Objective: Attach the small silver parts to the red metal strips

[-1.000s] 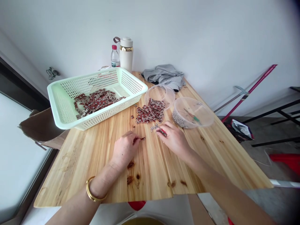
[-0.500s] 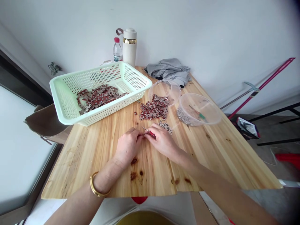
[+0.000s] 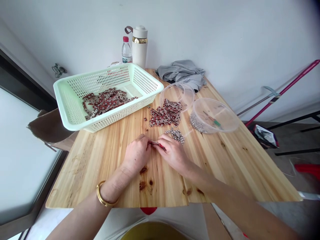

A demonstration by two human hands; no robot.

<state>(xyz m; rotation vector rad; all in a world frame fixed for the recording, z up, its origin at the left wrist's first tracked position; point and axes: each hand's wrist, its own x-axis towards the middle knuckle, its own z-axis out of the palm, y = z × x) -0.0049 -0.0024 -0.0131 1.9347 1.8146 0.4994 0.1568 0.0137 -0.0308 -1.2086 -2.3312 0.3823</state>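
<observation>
My left hand [image 3: 137, 151] is closed in a pinch over the front middle of the table, its fingertips on a small reddish-brown piece that they mostly hide. My right hand [image 3: 172, 151] is closed around a thin tool with a red handle [image 3: 162, 147]. The tool's slim metal tip points left and meets the left fingertips; its exact kind is too small to tell. Just beyond the right hand lie many small round metal pieces [image 3: 177, 136]. Behind them is a pile of reddish-brown strips with metal studs [image 3: 162, 116].
A pale green perforated basket [image 3: 110, 120] with more strips stands at the left. On the right, a clear round tub [image 3: 226, 125] holds small metal pieces and a green-handled tool [image 3: 216, 123]. A clear lid [image 3: 188, 96], grey cloth [image 3: 181, 73], bottle [image 3: 126, 51] and white flask [image 3: 139, 50] are farther back.
The tool's tip has lowered and come in against the left fingertips; before, it pointed up and left above them. Both hands stay in nearly the same place. The view has shifted slightly.
</observation>
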